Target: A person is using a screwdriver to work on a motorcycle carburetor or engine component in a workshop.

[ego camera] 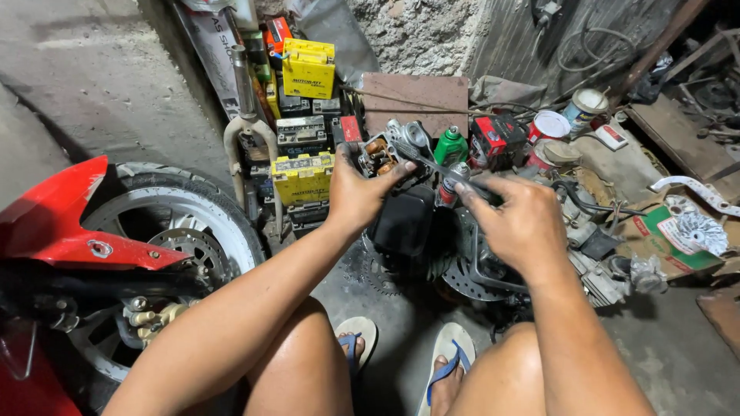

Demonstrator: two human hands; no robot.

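Red bodywork (54, 223) and a spoked front wheel (181, 231) of a motorbike fill the left side, standing on a grey concrete floor (92, 85) that runs back to a rough plastered wall (416, 31). Against that wall lies a heap of yellow and black batteries (304, 166), with a brown board (416, 104) beside it. To the right, a flat cardboard box (663, 239) holds a small silver fan-like part (696, 229). Farther back stand a white tin (549, 125) and a green bottle (450, 146).

The left hand (358, 192) holds up a metal part with copper windings (381, 154), its fingers (401, 168) curled tight around it, windings facing the camera. The right hand (520, 219) grips a thin dark tool (432, 163) with closed fingers; the tool's long axis runs from the hand up and left, its tip touching the part. Both sit above a dark engine pile (408, 223), between the person's knees and the wall.
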